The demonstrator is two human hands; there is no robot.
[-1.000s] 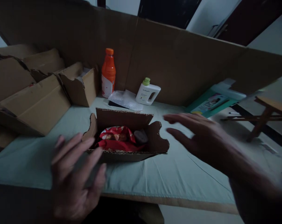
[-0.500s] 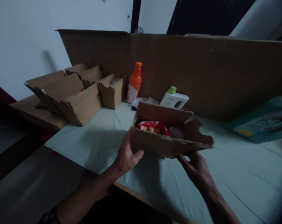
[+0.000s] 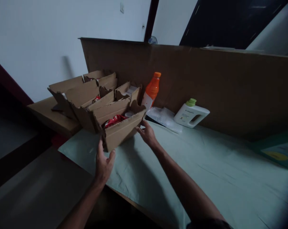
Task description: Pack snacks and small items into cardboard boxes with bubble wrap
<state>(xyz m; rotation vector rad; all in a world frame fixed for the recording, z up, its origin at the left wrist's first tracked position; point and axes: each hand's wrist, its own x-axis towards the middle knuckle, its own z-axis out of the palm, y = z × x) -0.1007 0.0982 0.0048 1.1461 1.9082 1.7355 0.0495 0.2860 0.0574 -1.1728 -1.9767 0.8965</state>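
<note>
The cardboard box (image 3: 126,128), with a red packet (image 3: 114,120) inside, is at the left part of the tabletop (image 3: 182,159), close in front of other boxes (image 3: 74,92). Of the hands, the left hand (image 3: 104,163) grips its left end, the right hand (image 3: 147,133) its right; an orange bottle (image 3: 153,88) stands just beyond.

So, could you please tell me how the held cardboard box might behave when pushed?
The box seems fairly light, being cardboard, though the red packet inside may add weight. Its thin walls would probably bend if squeezed. Flat sides suggest sliding, not rolling.
</note>
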